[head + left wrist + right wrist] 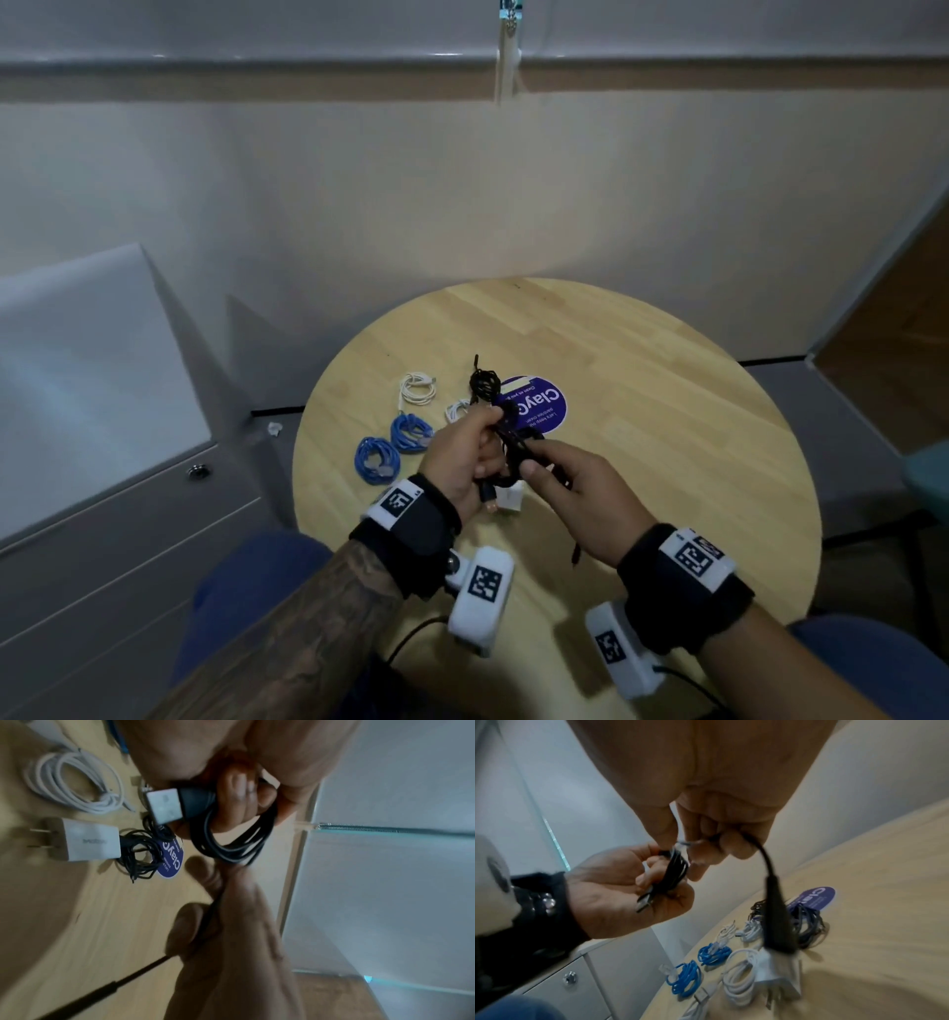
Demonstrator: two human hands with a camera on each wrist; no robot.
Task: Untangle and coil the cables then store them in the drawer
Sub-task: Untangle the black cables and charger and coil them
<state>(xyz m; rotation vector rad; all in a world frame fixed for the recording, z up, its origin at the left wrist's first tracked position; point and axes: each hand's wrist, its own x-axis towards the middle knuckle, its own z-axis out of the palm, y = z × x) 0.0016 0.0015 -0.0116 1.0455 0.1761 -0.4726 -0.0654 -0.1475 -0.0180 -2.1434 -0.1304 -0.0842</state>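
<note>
My left hand (480, 437) grips a coiled black USB cable (231, 850) above the round wooden table (667, 437), fingers curled through the loops. The cable's silver USB plug (164, 805) sticks out beside those fingers. My right hand (536, 465) pinches the same cable just beside the coil, and its loose end with a black connector (777, 912) hangs below my right fingers. Two blue coiled cables (377, 460) (409, 433), a white coil (418, 388) and a tangled black cable (484, 383) lie on the table. The grey drawer cabinet (102, 514) stands at the left, shut.
A white wall charger (87, 841) lies under my hands, next to another white coiled cable (739, 975). A purple round sticker (539, 406) sits mid-table beneath the black tangle. The cabinet's lock (197, 471) faces the table. A wall runs behind.
</note>
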